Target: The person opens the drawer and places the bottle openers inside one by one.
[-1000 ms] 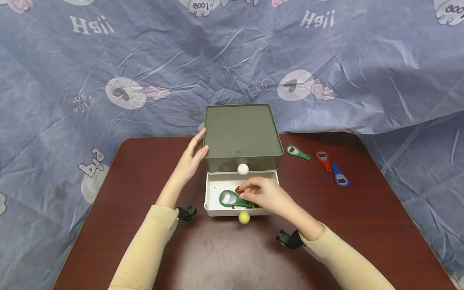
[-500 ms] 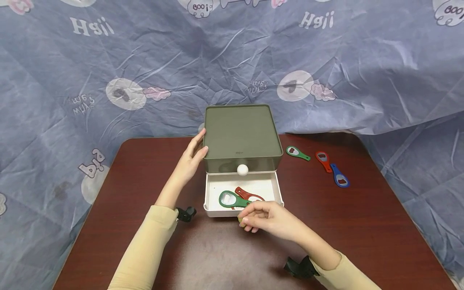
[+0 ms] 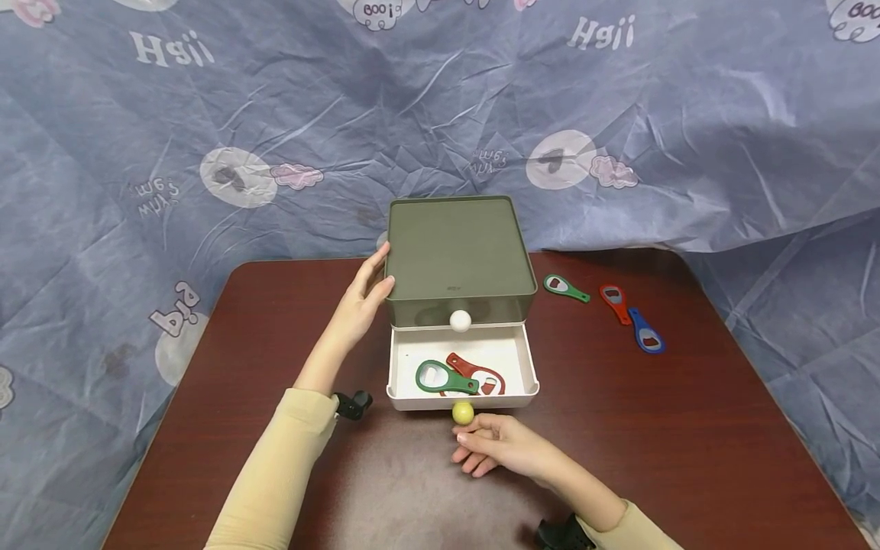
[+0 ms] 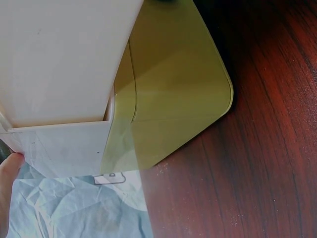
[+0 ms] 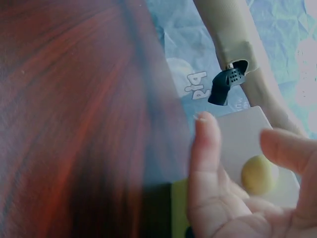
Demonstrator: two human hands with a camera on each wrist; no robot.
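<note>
A dark green drawer box point(image 3: 457, 248) stands on the table, its lower white drawer point(image 3: 406, 347) pulled out toward me. Inside lie a green bottle opener point(image 3: 447, 378) and a red bottle opener point(image 3: 474, 370) that cross, with part of another red piece under the green one. My left hand point(image 3: 360, 302) rests along the box's left side, fingers extended. Just in front of the drawer's yellow knob point(image 3: 464, 413) is my right hand point(image 3: 498, 444), holding nothing. In the right wrist view its thumb and fingers are spread apart, with the knob point(image 5: 258, 174) visible between them.
To the right of the box lie a green bottle opener point(image 3: 566, 288), a red one point(image 3: 615, 304) and a blue one point(image 3: 646, 332). A white knob point(image 3: 461, 321) marks the upper drawer. Behind the table point(image 3: 687, 428) hangs a blue printed cloth point(image 3: 412, 99).
My right hand has let go of the red bottle opener in the drawer, moved toward me over the yellow knob, then slightly below it. The left hand has stayed on the box.
</note>
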